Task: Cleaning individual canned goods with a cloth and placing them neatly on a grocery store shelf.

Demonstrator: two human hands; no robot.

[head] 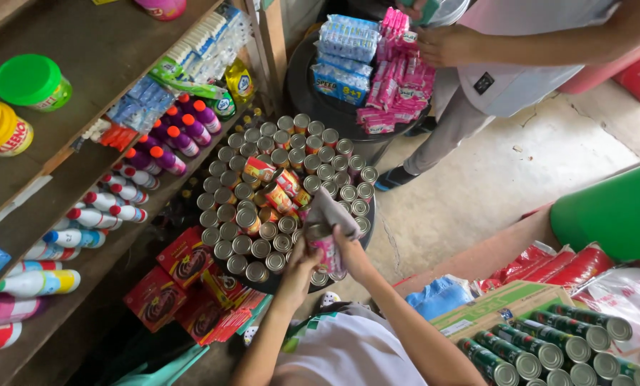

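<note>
1. Gripping a pink-labelled can (325, 246), the left hand (302, 259) is curled shut around its lower side, over the near edge of a round tray of tins (263, 282)
2. The right hand (346, 243) closes on the can's other side and pinches a grey cloth (332, 209) draped over its top
3. The can's long axis runs roughly up and down in the head view, tipped a little, its covered top pointing away from the person toward the middle of the tray; which end is the lid cannot be told under the cloth
4. Tins on the tray stand upright, silver lids up, packed rim to rim, with a few red-labelled tins (276, 187) lying on their sides on top
5. To the left, wooden shelves (84, 161) carry bottles with red and purple caps, and red packets lie on the floor beneath
6. Beyond the tray, another person's hand (441, 44) rests by blue and pink sachet packs (377, 68) on a dark drum
7. An open carton of green cans (542, 350) sits at lower right, on a bare concrete floor
</note>
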